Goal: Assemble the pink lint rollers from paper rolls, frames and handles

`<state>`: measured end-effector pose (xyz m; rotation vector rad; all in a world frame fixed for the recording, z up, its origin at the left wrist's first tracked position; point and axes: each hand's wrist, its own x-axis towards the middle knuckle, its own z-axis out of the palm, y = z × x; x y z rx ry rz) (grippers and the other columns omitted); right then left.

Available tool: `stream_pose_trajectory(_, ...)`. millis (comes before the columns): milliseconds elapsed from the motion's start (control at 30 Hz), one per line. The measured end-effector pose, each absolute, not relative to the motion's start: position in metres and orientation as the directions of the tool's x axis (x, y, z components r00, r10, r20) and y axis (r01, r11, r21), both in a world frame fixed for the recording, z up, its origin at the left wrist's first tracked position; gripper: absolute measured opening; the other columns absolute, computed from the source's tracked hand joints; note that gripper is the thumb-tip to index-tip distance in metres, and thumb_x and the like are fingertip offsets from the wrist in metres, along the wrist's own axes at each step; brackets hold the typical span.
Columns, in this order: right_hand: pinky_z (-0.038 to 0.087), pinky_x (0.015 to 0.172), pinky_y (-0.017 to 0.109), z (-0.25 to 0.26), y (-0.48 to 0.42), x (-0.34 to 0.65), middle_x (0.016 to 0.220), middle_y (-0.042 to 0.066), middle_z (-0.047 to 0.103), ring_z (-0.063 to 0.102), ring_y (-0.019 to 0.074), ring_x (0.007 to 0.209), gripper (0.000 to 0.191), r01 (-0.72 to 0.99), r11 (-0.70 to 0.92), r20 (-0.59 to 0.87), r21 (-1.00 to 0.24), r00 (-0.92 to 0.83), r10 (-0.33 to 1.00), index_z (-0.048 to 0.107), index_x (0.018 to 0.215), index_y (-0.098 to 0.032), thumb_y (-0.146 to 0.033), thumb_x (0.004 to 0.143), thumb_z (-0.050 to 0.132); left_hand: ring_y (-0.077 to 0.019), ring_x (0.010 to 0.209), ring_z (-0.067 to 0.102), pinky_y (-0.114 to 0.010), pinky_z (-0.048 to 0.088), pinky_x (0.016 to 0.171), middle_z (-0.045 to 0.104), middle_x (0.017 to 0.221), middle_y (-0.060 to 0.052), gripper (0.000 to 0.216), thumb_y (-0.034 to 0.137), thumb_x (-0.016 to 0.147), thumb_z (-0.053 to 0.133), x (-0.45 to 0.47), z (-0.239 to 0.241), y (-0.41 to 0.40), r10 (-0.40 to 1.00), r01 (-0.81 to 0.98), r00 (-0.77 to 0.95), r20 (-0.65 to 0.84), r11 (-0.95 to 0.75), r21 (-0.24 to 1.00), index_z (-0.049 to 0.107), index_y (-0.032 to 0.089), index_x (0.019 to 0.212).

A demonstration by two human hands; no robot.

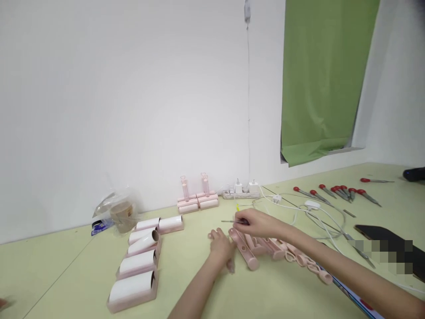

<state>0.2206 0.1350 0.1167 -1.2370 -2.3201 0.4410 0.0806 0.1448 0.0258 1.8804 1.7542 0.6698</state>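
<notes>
My right hand (253, 222) is closed around the dark handle of a screwdriver (228, 221), whose thin metal shaft points left. Below and left of it, my left hand (220, 245) is closed over a pink plastic part (230, 266); most of that part is hidden under the fingers. Just right of my left hand lies a long pink tube-shaped piece (244, 250) with a round hole in it. More pink pieces (274, 249) are bunched under my right forearm, and a row of pink parts with heart-shaped loops (300, 259) runs off to the right.
White rolls in pink cases (134, 285) line the left. Two pink assembled units (187, 204) stand by the wall near a power strip (241, 194). White cables (320, 221), several red-ended grey tools (338, 190) and a dark tablet-like slab (381, 239) lie right. A tape roll (122, 216) sits back left.
</notes>
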Motion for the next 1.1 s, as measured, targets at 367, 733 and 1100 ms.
stream_pose_trajectory(367, 0.046, 0.076, 0.039, 0.079, 0.292, 0.126, 0.11, 0.007, 0.052, 0.054, 0.0187, 0.091, 0.029, 0.753, 0.238, 0.283, -0.613, -0.073, 0.956, 0.049, 0.11, -0.015, -0.028, 0.084, 0.048, -0.0208, 0.093, 0.054, -0.027, 0.04, 0.08, 0.053, 0.101, -0.021, 0.04, 0.035, 0.085, 0.026, 0.088, 0.007, 0.136, 0.99, 0.322, -0.01, 0.14, -0.129, 0.938, 0.034, 0.003, 0.108)
stream_pose_trajectory(733, 0.047, 0.072, 0.036, 0.085, 0.289, 0.11, 0.103, 0.006, 0.055, 0.056, 0.0166, 0.084, 0.027, 0.578, 0.261, 0.352, -0.773, 0.05, 0.935, 0.05, 0.106, -0.015, -0.031, 0.085, 0.047, -0.0223, 0.099, 0.047, -0.032, 0.034, 0.089, 0.047, 0.099, -0.015, 0.032, 0.034, 0.085, 0.025, 0.084, -0.006, 0.135, 0.955, 0.131, -0.25, 0.159, -0.129, 0.983, 0.047, 0.014, 0.096)
stream_pose_trajectory(1100, 0.027, 0.038, 0.019, 0.089, 0.104, 0.142, 0.047, -0.009, 0.039, 0.039, 0.009, 0.039, 0.028, 0.242, 0.351, 0.276, -0.904, -0.297, 0.914, 0.044, 0.084, -0.021, -0.046, 0.076, 0.051, -0.0282, 0.119, 0.027, -0.041, 0.019, 0.099, 0.029, 0.127, -0.014, 0.078, 0.033, 0.059, 0.064, -0.03, 0.017, 0.061, 0.885, 0.444, -0.107, 0.454, -0.366, 0.818, 0.019, 0.018, 0.121)
